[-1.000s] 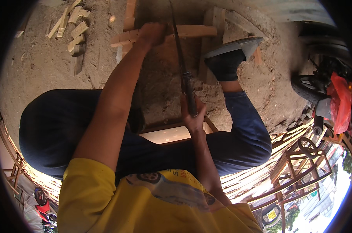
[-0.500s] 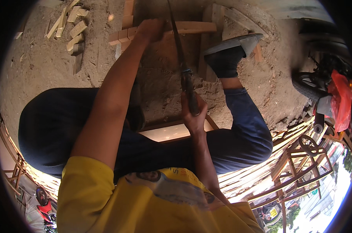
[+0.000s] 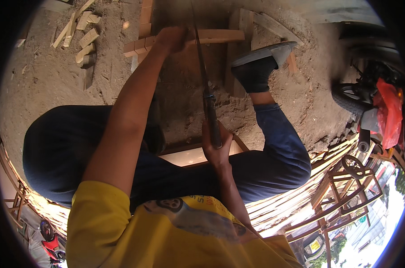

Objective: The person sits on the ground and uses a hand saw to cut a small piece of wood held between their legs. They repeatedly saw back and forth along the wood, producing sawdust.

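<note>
My right hand (image 3: 218, 147) is wrapped round the dark handle of a hand saw (image 3: 201, 67). Its long, thin blade is seen nearly edge-on, pointing away from me and crossing a narrow wooden bar (image 3: 222, 36). Just left of the blade, my left hand (image 3: 172, 40) is closed on the bar, its fingertips partly hidden. The bar lies crosswise, its right end over a thick timber block (image 3: 235, 62). Short notched or separate sections show at its left end (image 3: 135, 46).
Several wood offcuts (image 3: 87, 38) lie on the dirt ground at far left. My right shoe (image 3: 265, 56) stands beside the block, near a loose plank (image 3: 278, 27). A motorbike wheel (image 3: 352, 96) with a red bag (image 3: 389, 114) is at right; stacked wood strips lie behind me.
My right hand has drawn the saw back toward my body. My left hand stays closed on the bar; the whole view has shifted slightly.
</note>
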Demonstrator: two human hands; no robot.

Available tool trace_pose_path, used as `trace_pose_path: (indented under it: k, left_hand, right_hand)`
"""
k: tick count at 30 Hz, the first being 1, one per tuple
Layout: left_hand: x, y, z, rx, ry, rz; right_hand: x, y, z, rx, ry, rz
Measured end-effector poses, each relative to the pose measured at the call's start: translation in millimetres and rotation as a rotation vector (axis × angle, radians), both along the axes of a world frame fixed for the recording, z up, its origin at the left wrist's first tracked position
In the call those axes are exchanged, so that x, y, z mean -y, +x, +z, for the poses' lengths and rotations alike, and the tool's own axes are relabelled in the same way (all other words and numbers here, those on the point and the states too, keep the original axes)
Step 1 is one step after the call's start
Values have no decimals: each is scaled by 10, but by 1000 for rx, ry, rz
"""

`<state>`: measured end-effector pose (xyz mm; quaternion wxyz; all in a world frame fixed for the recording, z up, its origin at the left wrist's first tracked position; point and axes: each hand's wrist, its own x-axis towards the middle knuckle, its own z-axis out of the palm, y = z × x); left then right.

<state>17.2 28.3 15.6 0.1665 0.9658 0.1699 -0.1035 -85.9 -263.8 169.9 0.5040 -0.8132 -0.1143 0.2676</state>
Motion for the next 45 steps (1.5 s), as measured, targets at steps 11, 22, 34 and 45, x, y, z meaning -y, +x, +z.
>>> trace_pose_path:
  k: [11, 22, 34, 45]
  left_hand:
    - [24, -31, -12, 77, -11, 8]
    - [-1, 14, -6, 23, -1, -14]
    - [-13, -18, -25, 46, -5, -36]
    - [-19, -27, -108, 31, -14, -28]
  right_hand:
    - [50, -42, 169, -4, -45, -17]
    - [71, -124, 298, 3, -86, 23]
    - [218, -152, 271, 49, -87, 29]
    - [201, -115, 305, 46, -93, 71]
